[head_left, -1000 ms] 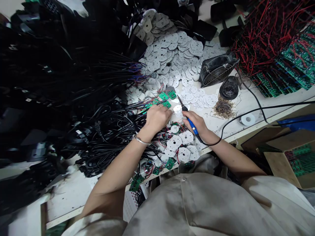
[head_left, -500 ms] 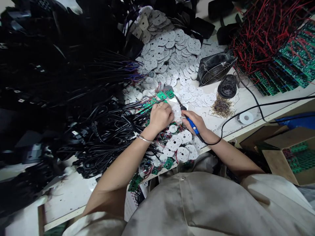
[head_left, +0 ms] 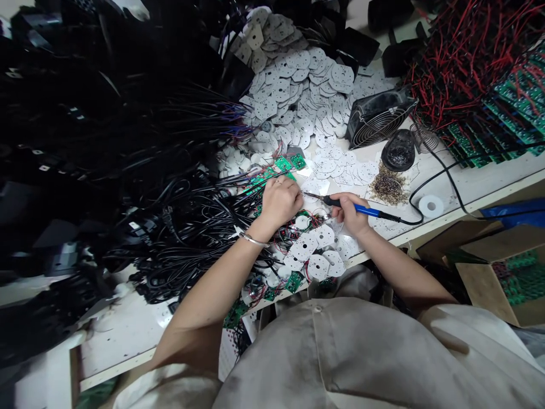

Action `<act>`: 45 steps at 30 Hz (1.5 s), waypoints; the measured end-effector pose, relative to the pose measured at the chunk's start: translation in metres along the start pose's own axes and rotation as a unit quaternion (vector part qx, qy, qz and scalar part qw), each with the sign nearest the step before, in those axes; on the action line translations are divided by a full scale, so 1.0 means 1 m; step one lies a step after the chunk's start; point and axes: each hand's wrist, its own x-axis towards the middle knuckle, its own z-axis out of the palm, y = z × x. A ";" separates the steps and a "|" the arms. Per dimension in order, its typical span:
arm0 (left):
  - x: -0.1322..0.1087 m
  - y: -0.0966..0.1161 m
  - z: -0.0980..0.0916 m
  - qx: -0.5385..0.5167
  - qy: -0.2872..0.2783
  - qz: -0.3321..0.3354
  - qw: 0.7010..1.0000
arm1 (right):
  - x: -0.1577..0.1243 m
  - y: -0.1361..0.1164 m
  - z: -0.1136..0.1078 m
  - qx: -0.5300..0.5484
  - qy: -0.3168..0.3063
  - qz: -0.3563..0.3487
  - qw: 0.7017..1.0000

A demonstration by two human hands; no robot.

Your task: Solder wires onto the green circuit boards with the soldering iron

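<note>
Soldering iron (head_left: 368, 211) pinched in right hand (head_left: 354, 216), tip aimed toward 9 o'clock | left hand (head_left: 281, 201) curled, hold cannot be told

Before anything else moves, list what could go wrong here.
If hot, the soldering iron in the right hand could burn the left hand: its tip points toward that hand from close by.
A dip of the tip might scorch the red wires just below.
The cord bends beside the white roll, so a tug might shift the roll.
</note>
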 end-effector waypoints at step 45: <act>0.002 0.001 -0.002 -0.001 -0.029 -0.007 1.000 | 0.002 0.002 -0.002 0.015 0.046 -0.059 0.997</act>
